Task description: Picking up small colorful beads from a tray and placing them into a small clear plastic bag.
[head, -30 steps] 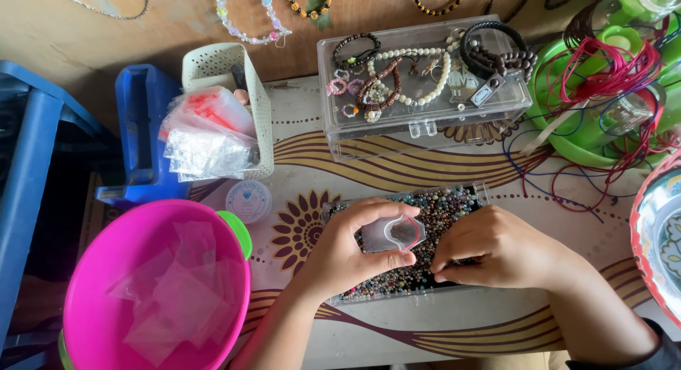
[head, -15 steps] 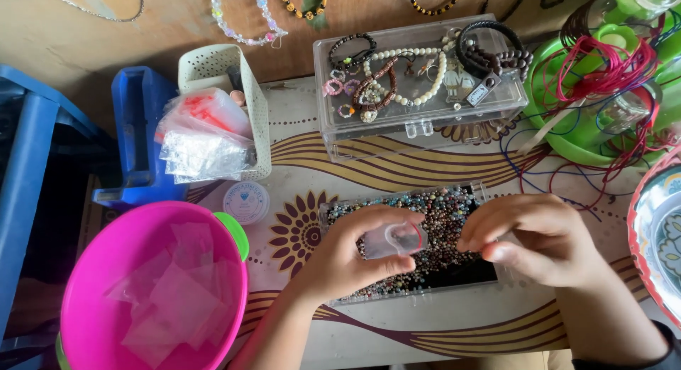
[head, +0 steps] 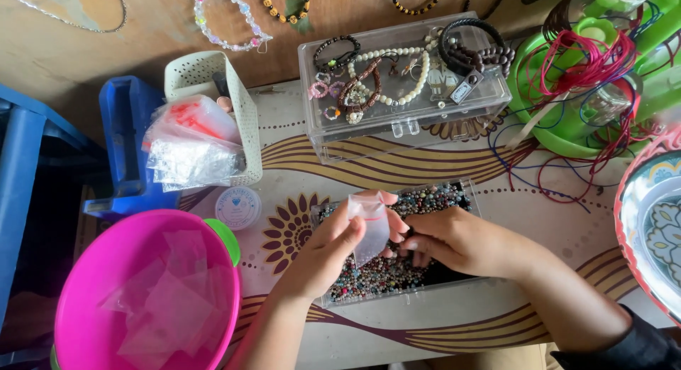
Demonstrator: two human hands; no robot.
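Observation:
My left hand (head: pixel 333 253) pinches a small clear plastic bag (head: pixel 370 228) by its top edge, above a shallow clear tray of mixed beads (head: pixel 433 198). My right hand (head: pixel 454 242) rests over the tray's middle with its fingertips against the lower part of the bag. Whether beads lie between those fingers cannot be told. Both hands hide much of the tray.
A pink bowl (head: pixel 92 285) with clear bags stands at the front left. A white basket (head: pixel 202 72) holds more bags. A clear box of bracelets (head: pixel 404 122) sits behind the tray. Cords lie over green trays (head: pixel 567 139), and a patterned plate (head: pixel 638 221) is at right.
My left hand has turned the small bag from lying flat to hanging upright. My right hand has moved left from the tray's right part to touch the bag.

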